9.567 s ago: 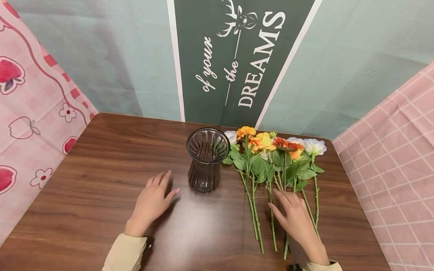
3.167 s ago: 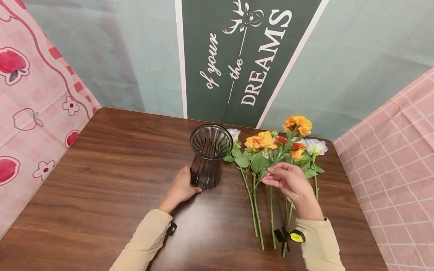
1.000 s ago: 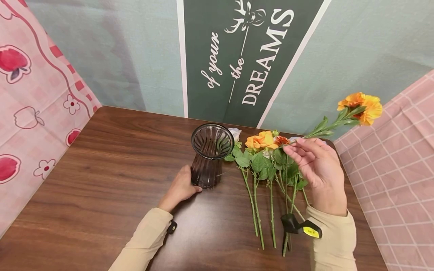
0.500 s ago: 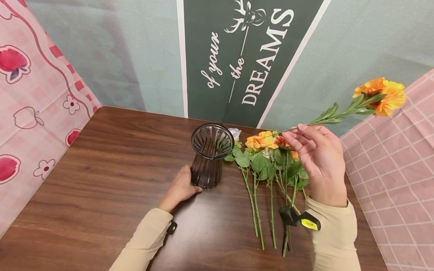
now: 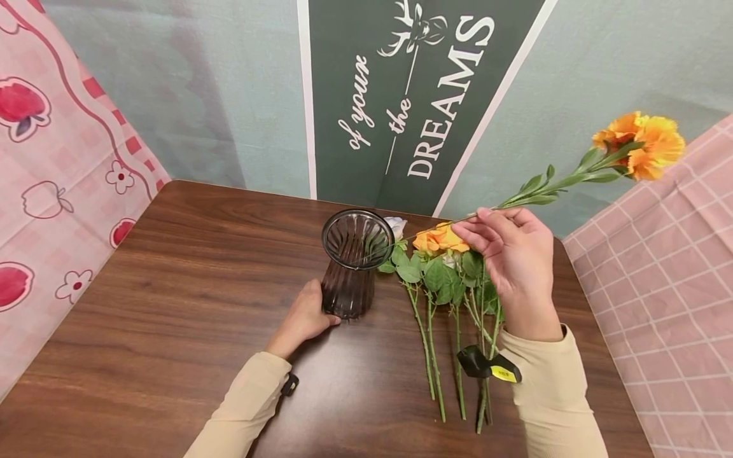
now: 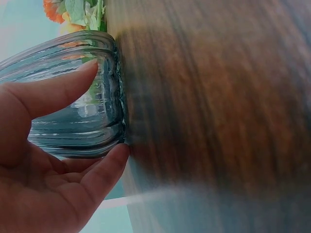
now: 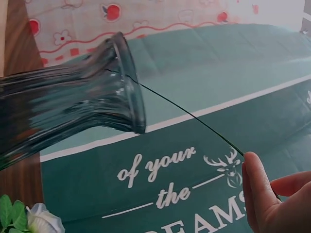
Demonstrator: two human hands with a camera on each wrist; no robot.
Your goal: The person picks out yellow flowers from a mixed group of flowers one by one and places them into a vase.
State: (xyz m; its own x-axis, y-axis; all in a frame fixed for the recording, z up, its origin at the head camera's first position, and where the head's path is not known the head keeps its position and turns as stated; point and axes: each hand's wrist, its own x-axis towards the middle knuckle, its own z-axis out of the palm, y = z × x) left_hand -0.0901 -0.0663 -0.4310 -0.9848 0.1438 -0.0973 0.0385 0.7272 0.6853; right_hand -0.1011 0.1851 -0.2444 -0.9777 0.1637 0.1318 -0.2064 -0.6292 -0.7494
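A dark, ribbed glass vase [image 5: 348,292] stands upright on the table in the head view. My left hand [image 5: 303,318] grips it low on its left side; in the left wrist view the thumb of that hand [image 6: 43,160] lies along the vase's glass [image 6: 73,116]. Between thumb and fingers my right hand [image 5: 518,267] pinches the thin stem of an orange ruffled flower [image 5: 655,146], held aslant with its bloom up to the right. The lower stem [image 7: 194,117] passes into the mouth of the vase [image 7: 63,97] in the right wrist view.
Right of the vase lie several more flowers with green stems [image 5: 431,356], among them a yellow-orange rose [image 5: 439,238] and a pale bloom [image 5: 395,227]. A printed cloth [image 5: 258,95] hangs behind the wooden table [image 5: 200,267]; pink cloths [image 5: 687,286] flank it.
My right hand, with the orange flower, has moved left over the last half second, bringing the stem's end into the vase mouth. My left hand has stayed on the vase.
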